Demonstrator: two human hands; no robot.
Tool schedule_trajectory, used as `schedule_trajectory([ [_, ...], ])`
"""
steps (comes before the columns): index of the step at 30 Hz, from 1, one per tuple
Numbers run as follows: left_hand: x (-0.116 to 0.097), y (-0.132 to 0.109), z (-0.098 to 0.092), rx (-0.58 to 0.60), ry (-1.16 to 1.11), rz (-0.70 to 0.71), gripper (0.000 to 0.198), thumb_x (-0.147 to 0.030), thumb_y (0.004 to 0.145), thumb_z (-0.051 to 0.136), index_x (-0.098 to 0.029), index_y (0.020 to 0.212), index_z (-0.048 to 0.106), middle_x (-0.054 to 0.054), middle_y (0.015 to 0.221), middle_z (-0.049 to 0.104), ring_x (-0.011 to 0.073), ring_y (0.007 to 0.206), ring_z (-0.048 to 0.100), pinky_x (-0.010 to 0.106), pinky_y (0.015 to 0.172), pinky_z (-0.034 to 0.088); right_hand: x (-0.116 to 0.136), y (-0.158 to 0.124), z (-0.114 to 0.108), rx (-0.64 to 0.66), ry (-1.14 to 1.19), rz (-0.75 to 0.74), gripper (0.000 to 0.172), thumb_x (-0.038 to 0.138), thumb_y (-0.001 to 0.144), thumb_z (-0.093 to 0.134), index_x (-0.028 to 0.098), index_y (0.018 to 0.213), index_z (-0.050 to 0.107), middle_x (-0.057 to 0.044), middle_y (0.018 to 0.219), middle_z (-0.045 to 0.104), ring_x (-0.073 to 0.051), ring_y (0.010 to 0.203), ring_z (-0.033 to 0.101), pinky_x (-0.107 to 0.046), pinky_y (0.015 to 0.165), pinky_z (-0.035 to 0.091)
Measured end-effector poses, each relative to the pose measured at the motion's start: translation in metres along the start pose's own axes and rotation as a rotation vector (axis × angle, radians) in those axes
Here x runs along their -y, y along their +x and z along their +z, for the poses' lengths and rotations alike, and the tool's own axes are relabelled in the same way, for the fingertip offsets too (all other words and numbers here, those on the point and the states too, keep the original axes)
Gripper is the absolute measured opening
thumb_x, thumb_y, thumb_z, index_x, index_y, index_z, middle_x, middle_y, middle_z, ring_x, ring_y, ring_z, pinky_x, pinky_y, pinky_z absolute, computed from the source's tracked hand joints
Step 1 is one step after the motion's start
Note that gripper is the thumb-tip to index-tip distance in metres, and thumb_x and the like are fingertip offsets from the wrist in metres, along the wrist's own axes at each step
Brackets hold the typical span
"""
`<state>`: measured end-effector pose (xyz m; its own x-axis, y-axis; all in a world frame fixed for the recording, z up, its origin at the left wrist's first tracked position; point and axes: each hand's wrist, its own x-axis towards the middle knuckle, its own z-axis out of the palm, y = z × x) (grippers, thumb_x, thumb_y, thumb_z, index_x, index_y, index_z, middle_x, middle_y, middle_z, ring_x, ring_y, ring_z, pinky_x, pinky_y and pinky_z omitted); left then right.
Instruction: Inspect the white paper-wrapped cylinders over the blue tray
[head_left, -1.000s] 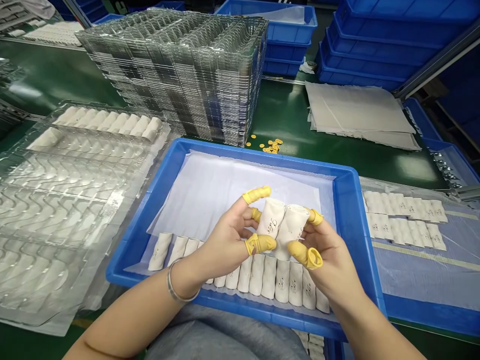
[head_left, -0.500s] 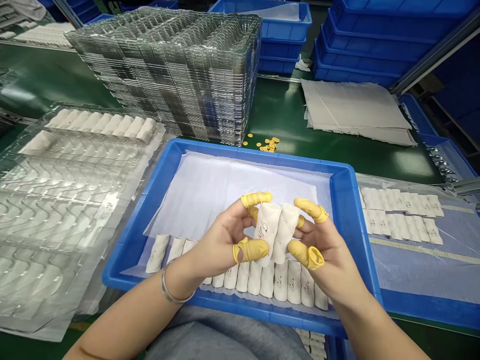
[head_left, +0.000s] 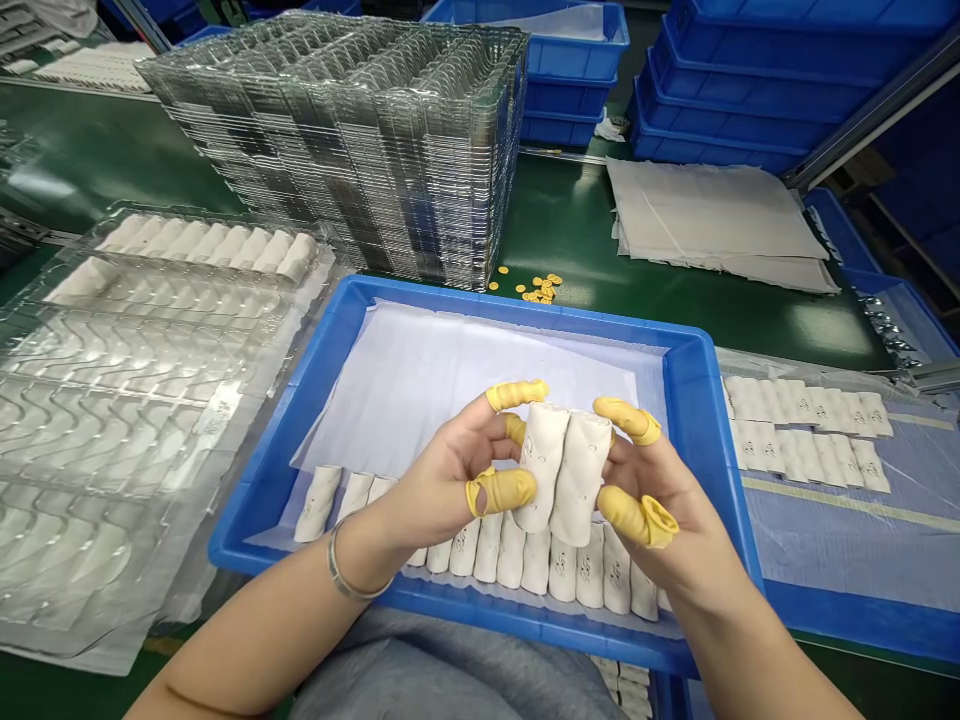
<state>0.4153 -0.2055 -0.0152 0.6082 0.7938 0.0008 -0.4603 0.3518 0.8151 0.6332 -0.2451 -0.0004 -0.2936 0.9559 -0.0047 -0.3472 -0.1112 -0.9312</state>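
Note:
Two off-white printed rolls stand side by side above the blue tray, pressed together. My left hand (head_left: 450,480) grips the left roll (head_left: 541,465) between yellow finger cots, and my right hand (head_left: 660,505) grips the right roll (head_left: 580,480) the same way. The lower ends of both rolls sit close over a row of similar rolls (head_left: 510,560) lying in the blue plastic tray (head_left: 450,293) on a white sheet (head_left: 465,385). My hands hide the middle of that row. A metal bangle (head_left: 346,568) circles my left wrist.
Clear blister trays (head_left: 127,400) holding some rolls lie to the left, behind them a tall stack of clear trays (head_left: 337,150). Small gold pieces (head_left: 541,289) and pale sheets (head_left: 705,212) lie on the green bench. More rolls (head_left: 799,425) rest on film at right; blue crates stand behind.
Both rolls have turned in my fingers and now stand more upright and closer together, their printed marks rotated out of view. My right thumb cot has shifted. The view has moved slightly.

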Motion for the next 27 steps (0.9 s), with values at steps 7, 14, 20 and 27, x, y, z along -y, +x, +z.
schedule_trajectory([
  [7, 0.001, 0.002, -0.002, 0.027, 0.018, 0.029, 0.058, -0.030, 0.091, 0.082, -0.040, 0.145, 0.061, 0.004, 0.113, 0.064, 0.0150, 0.095, 0.062, 0.019, 0.071, 0.058, 0.000, 0.002, -0.001, 0.028, 0.006, 0.001, 0.053, 0.036, 0.101, 0.080, 0.048, 0.148, 0.060, -0.004, 0.135, 0.068, -0.024, 0.125, 0.064, -0.029, 0.084, 0.062],
  [14, 0.000, 0.001, -0.002, 0.040, -0.009, -0.005, 0.059, -0.029, 0.091, 0.082, -0.038, 0.145, 0.062, 0.001, 0.098, 0.058, 0.0136, 0.089, 0.061, 0.018, 0.068, 0.060, 0.002, 0.003, 0.003, -0.012, 0.045, 0.048, 0.050, 0.038, 0.098, 0.082, 0.049, 0.143, 0.064, -0.002, 0.129, 0.071, -0.023, 0.108, 0.071, -0.036, 0.088, 0.063],
  [20, -0.005, 0.002, 0.002, 0.092, -0.160, -0.029, 0.059, -0.023, 0.095, 0.077, -0.042, 0.147, 0.059, 0.001, 0.107, 0.067, 0.0088, 0.077, 0.067, 0.018, 0.064, 0.065, 0.008, 0.004, 0.002, -0.004, 0.113, 0.093, 0.044, 0.044, 0.099, 0.078, 0.057, 0.139, 0.063, 0.000, 0.124, 0.073, -0.022, 0.090, 0.075, -0.038, 0.076, 0.065],
  [27, -0.005, 0.002, 0.002, 0.119, -0.227, -0.048, 0.057, -0.016, 0.096, 0.073, -0.042, 0.146, 0.060, 0.000, 0.107, 0.070, 0.0115, 0.083, 0.074, 0.020, 0.066, 0.067, 0.009, 0.004, 0.002, 0.000, 0.127, 0.081, 0.041, 0.037, 0.102, 0.077, 0.055, 0.136, 0.067, 0.001, 0.117, 0.074, -0.017, 0.083, 0.074, -0.030, 0.070, 0.061],
])
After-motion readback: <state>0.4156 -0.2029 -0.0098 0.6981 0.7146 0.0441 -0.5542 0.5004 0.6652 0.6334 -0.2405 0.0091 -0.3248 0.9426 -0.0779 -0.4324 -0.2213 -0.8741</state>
